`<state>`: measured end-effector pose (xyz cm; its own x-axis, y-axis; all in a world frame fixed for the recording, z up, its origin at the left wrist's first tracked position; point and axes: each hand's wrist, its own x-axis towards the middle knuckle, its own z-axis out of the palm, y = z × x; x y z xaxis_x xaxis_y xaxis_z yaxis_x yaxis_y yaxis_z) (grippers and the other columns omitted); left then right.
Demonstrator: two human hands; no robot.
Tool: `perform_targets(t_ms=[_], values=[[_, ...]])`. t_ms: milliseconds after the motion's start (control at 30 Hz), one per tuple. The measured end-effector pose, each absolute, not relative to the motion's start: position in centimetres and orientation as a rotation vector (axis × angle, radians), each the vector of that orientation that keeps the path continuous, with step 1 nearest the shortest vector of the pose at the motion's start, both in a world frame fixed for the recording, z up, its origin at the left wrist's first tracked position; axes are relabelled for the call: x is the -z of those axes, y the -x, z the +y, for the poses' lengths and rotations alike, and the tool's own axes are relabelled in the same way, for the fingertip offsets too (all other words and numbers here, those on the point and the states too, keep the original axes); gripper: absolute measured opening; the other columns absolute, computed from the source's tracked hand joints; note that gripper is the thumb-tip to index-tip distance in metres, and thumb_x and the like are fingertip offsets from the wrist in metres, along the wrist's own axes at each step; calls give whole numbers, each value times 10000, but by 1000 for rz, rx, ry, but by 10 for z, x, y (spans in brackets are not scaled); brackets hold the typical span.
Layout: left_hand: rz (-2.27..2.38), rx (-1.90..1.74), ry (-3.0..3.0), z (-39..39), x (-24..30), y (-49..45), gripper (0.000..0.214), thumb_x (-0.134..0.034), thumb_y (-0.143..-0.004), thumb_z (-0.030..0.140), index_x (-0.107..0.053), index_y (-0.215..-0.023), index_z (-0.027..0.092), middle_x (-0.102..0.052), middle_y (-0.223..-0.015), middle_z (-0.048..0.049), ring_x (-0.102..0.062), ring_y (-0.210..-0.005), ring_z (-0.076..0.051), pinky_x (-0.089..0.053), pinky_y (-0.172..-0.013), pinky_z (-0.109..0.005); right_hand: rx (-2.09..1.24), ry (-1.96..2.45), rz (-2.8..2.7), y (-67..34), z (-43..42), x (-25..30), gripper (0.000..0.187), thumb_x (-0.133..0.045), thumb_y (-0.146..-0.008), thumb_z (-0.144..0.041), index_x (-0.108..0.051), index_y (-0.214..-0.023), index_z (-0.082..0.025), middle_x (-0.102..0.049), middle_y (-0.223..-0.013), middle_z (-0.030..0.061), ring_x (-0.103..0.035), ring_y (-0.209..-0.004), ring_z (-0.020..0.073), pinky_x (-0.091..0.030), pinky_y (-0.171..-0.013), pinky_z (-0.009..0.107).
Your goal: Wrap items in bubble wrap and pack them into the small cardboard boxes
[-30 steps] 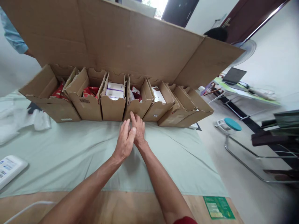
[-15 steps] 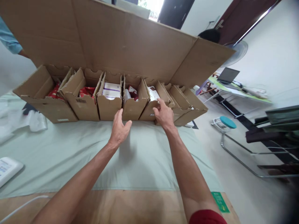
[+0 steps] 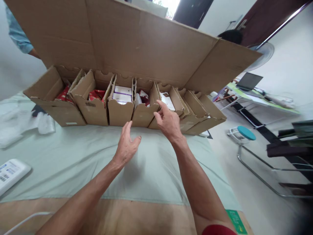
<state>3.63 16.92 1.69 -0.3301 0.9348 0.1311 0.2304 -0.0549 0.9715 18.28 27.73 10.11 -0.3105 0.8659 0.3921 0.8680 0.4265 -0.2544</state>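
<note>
A row of several open cardboard bins (image 3: 119, 112) stands across the cloth, with a tall cardboard panel (image 3: 146, 45) behind it. My left hand (image 3: 126, 145) hovers over the cloth in front of the bin with white-and-purple boxes (image 3: 122, 94), fingers apart and nothing in it. Farther right, my right hand (image 3: 168, 120) is raised before the bin with a white box (image 3: 167, 100); its thumb and fingers are apart and hold nothing. Red packets (image 3: 97, 95) lie in the two left bins. A dark red item (image 3: 144, 97) sits in the middle bin.
Pale green cloth (image 3: 80, 163) covers most of the wooden table (image 3: 127, 217). At the left lie clear plastic wrap (image 3: 44, 123) and a white device (image 3: 13, 173). A person's blue sleeve (image 3: 18, 32) shows behind the panel. A teal-topped stool (image 3: 246, 133) stands right.
My right hand has drawn back slightly from the bin with the white box. My left hand has lowered a little toward me. The view has shifted, so the bins appear farther right.
</note>
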Motion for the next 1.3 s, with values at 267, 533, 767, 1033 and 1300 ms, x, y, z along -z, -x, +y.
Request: perform_targets(t_ms=[267,533,767,1033,1300], values=[[1637,-1266,-1265,116,-24,-14,565,-585,-844,318,-549,-1405,258,-362,-1639,-137,-452,-1441,-352,-603,-847,-426,68,1589,-2235,-150,286,-112,346,-509,-976,-257,-673,-1278,-219,-786,-951,79,-715,-864,254,-491,-797,354],[1654,-1244,-1192,80,-13,9,494,-566,-846,337,-609,-1324,222,-381,-1622,-164,-436,-1461,-368,-586,-660,-336,-120,1349,-2450,-94,266,-121,481,-539,-955,-243,-566,-1435,-249,-791,-970,40,-715,-897,240,-495,-829,334],[1723,-1333,-1128,60,-4,30,471,-574,-865,352,-611,-1323,245,-399,-1610,-148,-549,-1354,-342,-595,-767,-379,-199,1450,-2466,-60,264,-112,267,-496,-969,-214,-723,-1109,-207,-784,-972,76,-692,-899,239,-436,-783,312],[1785,-1562,-970,47,12,53,652,-609,-870,394,-437,-1468,200,-525,-1478,-178,-516,-1380,-328,-430,-1127,-556,-512,1058,-2552,-176,149,-113,210,-508,-981,-240,-711,-930,-249,-746,-753,15,-680,-646,184,-475,-615,283],[1727,-1443,-1096,27,13,35,714,-634,-828,361,-414,-1496,237,-482,-1533,-150,-530,-1363,-323,-456,-1120,-526,-668,1212,-1999,-342,105,-90,496,-631,-954,-344,-543,-1442,-337,-740,-1269,94,-763,-1023,241,-641,-809,354]])
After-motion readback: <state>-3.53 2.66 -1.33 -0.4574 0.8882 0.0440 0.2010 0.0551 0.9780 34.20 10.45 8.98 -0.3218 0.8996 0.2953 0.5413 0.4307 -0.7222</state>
